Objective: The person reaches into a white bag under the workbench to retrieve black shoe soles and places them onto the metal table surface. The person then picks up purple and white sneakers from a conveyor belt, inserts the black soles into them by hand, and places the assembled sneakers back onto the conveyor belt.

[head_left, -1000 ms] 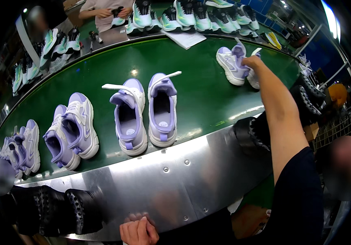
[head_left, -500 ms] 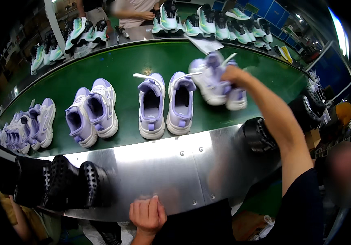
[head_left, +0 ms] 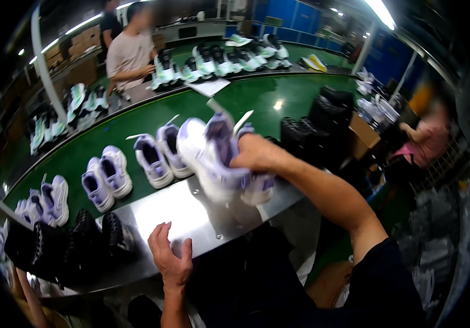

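Observation:
My right hand point(head_left: 261, 154) is closed on a pair of lavender-and-white sneakers point(head_left: 209, 174), lifted over the metal ledge point(head_left: 176, 212) and blurred by motion. White straps or tongues stick up from their openings. Low over the ledge's near edge, my left hand point(head_left: 171, 257) is empty, its fingers apart and its thumb out. Behind the held shoes, another lavender pair point(head_left: 154, 162) stands on the green conveyor belt point(head_left: 279, 97), partly covered by them. Left of that sits a similar pair point(head_left: 103, 177), then several more sneakers point(head_left: 54, 199).
Black studded shoes point(head_left: 79, 240) crowd the ledge's left end. More black footwear point(head_left: 322, 117) is piled at the right, by a cardboard box point(head_left: 363, 134). Mint-and-black sneakers point(head_left: 213, 60) line the far side, where a person point(head_left: 130, 60) stands. Another person in pink point(head_left: 429, 136) is at the right.
The head view has swung to the right and up. My right hand has brought the sneakers nearer, from over the belt to over the ledge. My left hand has uncurled from loosely closed to spread.

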The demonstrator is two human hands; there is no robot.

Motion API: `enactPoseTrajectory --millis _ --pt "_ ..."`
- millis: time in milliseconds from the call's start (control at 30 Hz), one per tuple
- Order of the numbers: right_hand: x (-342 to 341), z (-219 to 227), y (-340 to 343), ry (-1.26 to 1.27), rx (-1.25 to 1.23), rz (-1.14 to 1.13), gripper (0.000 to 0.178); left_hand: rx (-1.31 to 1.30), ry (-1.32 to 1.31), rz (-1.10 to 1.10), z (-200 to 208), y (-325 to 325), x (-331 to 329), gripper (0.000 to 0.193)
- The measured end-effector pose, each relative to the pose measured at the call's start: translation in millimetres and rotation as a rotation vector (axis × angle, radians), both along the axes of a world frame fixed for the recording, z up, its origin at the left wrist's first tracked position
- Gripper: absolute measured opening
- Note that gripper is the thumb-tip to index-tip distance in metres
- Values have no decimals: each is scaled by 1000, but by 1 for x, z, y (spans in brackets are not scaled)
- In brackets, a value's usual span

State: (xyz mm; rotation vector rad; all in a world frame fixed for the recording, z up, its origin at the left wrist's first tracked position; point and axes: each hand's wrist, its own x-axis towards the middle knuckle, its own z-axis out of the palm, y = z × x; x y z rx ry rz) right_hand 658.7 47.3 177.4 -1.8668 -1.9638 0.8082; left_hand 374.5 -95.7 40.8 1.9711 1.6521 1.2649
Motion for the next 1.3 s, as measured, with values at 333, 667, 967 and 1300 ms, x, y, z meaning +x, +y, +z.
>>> enactPoseTrajectory --millis 333,667,967,1300 --pt "-22 -71 -66 159 176 234 46 105 83 -182 8 19 61 59" --pt "218 -45 -68 -525 604 -644 53 331 315 -124 83 61 89 52" --pt "234 -48 -34 -894 403 -506 57 42 580 -300 68 144 125 15" --pt "91 -3 -115 -151 124 138 53 -586 171 -390 65 161 140 27"
